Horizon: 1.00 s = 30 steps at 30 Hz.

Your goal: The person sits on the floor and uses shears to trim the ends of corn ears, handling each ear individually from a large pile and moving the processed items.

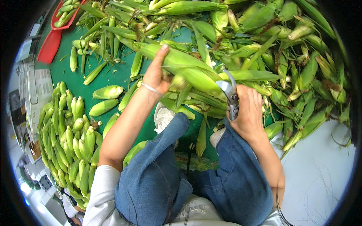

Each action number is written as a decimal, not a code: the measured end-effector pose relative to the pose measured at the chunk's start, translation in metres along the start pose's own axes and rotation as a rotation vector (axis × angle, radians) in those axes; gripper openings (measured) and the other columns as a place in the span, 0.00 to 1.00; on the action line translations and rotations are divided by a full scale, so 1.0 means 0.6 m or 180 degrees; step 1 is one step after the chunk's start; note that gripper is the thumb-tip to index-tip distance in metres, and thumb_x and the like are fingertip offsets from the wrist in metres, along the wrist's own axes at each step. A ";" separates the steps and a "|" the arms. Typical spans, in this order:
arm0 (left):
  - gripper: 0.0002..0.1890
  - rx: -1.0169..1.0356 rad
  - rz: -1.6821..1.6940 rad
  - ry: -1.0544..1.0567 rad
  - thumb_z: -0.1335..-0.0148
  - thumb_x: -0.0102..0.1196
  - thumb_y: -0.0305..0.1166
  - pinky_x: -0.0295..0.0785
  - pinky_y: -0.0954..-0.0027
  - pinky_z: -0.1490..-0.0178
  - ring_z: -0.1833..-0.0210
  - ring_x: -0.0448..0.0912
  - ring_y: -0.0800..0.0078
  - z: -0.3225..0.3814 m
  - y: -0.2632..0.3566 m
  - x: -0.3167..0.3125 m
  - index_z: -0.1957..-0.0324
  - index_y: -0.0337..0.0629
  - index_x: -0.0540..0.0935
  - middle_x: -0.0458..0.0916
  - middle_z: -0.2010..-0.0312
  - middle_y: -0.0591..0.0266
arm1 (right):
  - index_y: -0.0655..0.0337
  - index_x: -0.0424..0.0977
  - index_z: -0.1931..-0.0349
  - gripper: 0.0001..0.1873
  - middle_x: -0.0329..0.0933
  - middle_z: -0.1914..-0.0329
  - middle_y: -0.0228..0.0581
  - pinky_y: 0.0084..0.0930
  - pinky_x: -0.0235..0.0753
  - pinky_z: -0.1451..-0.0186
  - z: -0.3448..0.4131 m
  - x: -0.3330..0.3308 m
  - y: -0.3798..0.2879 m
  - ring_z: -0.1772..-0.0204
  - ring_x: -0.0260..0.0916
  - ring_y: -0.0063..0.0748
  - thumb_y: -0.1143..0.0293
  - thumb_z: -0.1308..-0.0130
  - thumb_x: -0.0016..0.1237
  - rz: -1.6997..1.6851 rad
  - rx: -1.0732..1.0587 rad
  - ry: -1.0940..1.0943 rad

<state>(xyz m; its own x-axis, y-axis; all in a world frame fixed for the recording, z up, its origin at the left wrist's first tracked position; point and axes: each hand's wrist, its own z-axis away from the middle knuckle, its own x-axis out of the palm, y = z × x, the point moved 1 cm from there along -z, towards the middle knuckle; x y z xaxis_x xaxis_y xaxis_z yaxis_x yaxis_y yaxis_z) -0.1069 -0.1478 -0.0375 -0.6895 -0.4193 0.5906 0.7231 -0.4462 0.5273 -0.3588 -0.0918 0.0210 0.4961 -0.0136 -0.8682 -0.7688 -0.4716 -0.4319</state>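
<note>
An ear of corn in its green husk (186,63) lies across the space between my hands, pointing down to the right. My left hand (158,70) grips it near its upper left end, thumb on top. My right hand (246,110) holds pruning shears (232,97) by the handles. Their blades stand apart near the ear's lower right end; whether they touch the husk I cannot tell. Loose husk leaves (203,104) and a husked ear (246,75) lie under and beside the ear.
Corn ears and husk scraps are heaped on the right (305,67) and at the top. Trimmed ears (73,141) form a big pile at left. A red plastic scoop (50,46) with ears lies on the green surface (84,66). A person's arm (80,209) shows at lower left.
</note>
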 end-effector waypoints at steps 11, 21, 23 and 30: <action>0.23 0.0831 -0.0024 0.0892 0.46 0.56 0.49 0.68 0.53 0.46 0.51 0.74 0.59 0.019 0.003 -0.071 0.55 0.44 0.73 0.77 0.56 0.55 | 0.67 0.63 0.52 0.23 0.70 0.57 0.38 0.25 0.68 0.48 0.015 0.129 -0.006 0.52 0.69 0.28 0.78 0.52 0.45 -0.4271 0.2785 -0.1997; 0.20 0.1105 -0.1014 0.0874 0.44 0.57 0.44 0.71 0.64 0.50 0.54 0.75 0.65 0.045 0.003 -0.122 0.55 0.40 0.74 0.77 0.58 0.56 | 0.66 0.65 0.54 0.18 0.70 0.71 0.37 0.25 0.72 0.72 0.014 0.123 0.007 0.74 0.71 0.27 0.73 0.46 0.49 -0.4706 0.3417 -0.0598; 0.19 0.1599 -0.1709 0.0990 0.44 0.57 0.42 0.70 0.66 0.50 0.55 0.75 0.66 0.042 0.016 -0.116 0.56 0.40 0.74 0.77 0.59 0.55 | 0.66 0.64 0.51 0.21 0.71 0.69 0.38 0.28 0.74 0.66 0.007 0.124 0.055 0.69 0.71 0.28 0.72 0.45 0.50 -0.5392 0.3389 0.0401; 0.24 0.1374 -0.1653 0.0185 0.40 0.46 0.53 0.72 0.73 0.71 0.71 0.78 0.71 0.036 0.045 -0.089 0.57 0.41 0.72 0.80 0.67 0.58 | 0.68 0.64 0.52 0.25 0.71 0.62 0.45 0.31 0.71 0.54 -0.022 0.092 -0.010 0.61 0.71 0.38 0.68 0.51 0.52 -0.2892 0.1916 -0.1590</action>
<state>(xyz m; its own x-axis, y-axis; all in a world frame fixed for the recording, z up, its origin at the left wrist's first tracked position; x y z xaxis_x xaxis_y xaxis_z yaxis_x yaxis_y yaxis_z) -0.0500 -0.1203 -0.0416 -0.9444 -0.2831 0.1674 0.2412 -0.2504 0.9376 -0.3214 -0.1012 -0.0210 0.8461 0.5173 -0.1281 -0.3501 0.3582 -0.8655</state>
